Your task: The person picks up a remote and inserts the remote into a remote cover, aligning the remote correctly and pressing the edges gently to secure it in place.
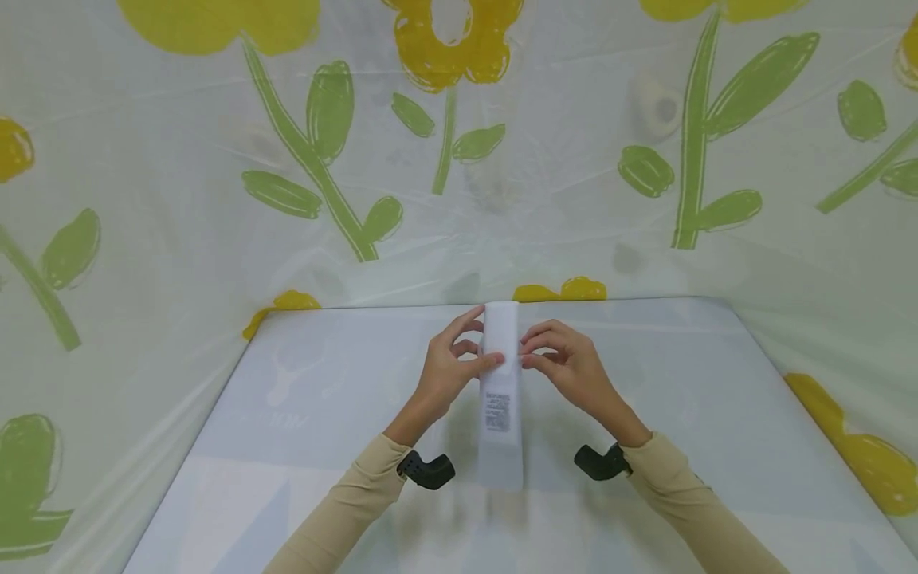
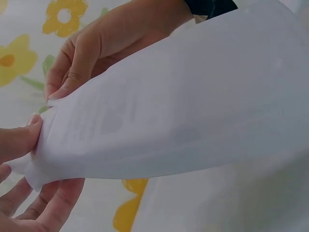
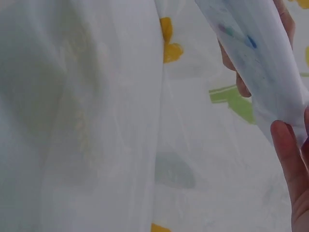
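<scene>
A long, narrow white packet [image 1: 500,458] hangs lengthwise between the two hands above the table, with a block of small dark print on its near face. My left hand [image 1: 446,368] grips its upper part, thumb across the front and fingers behind. At the packet's right edge, my right hand [image 1: 570,363] pinches the edge between thumb and fingertips. The left wrist view shows the packet [image 2: 178,101] bowed out, with a creased end between the hands. Faint green and blue marks show on the packet [image 3: 251,53] in the right wrist view.
Below the hands lies a pale table [image 1: 667,383] with faint printed shapes. A white sheet with yellow flowers and green leaves [image 1: 559,175] hangs behind and at the sides. Dark wrist-worn devices [image 1: 430,470] sit at both cuffs.
</scene>
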A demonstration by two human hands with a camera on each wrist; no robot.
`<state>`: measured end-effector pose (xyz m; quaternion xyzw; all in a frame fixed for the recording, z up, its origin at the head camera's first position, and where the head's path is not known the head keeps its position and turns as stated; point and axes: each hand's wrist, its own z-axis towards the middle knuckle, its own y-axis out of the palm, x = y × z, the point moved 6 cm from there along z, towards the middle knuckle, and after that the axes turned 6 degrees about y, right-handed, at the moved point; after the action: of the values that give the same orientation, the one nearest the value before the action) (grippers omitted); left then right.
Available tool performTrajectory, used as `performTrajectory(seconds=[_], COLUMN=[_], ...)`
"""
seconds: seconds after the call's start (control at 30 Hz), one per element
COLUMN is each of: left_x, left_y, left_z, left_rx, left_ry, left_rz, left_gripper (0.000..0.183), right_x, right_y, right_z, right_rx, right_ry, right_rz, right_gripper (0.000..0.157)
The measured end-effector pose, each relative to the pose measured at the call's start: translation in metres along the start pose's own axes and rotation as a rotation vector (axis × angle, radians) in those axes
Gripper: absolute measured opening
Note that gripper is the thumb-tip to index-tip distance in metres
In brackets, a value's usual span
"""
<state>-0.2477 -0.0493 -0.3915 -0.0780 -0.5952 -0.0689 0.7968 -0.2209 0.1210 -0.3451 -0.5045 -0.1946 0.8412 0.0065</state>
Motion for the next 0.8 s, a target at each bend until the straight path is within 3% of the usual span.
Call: performTrajectory(seconds=[0.27,0.4,0.53,0.63,0.8], left_x=[0.004,0.004,0.018,0.028,0.012], left_y=[-0.001,0.002,0.008,0.012,0.009], left_z=[-0.003,-0.009,-0.020,-0.024,-0.021], left_rx=[0.016,0.057,0.077,0.077,0.109], left_ry=[0.017,0.013,0.013,0.012,0.003], left_rz=[0.067,0.137,0.174,0.112,-0.042], left_gripper=[0.070,0.073,0.068,0.057,0.046], right_x=[0.021,0.044,0.054,0.056,0.055], right_y=[0.001,0.005,0.006,0.001,-0.006], right_z=[0.003,0.004,0.002,0.000,0.001], right_rx=[-0.023,-0.055,-0.032,0.020,0.055], right_ry=[0.066,0.195,0.319,0.348,0.343], right_rz=[0.071,0.133,0.146,0.151,0.213], right_gripper=[0.012,0.017,0.040,0.056,0.068])
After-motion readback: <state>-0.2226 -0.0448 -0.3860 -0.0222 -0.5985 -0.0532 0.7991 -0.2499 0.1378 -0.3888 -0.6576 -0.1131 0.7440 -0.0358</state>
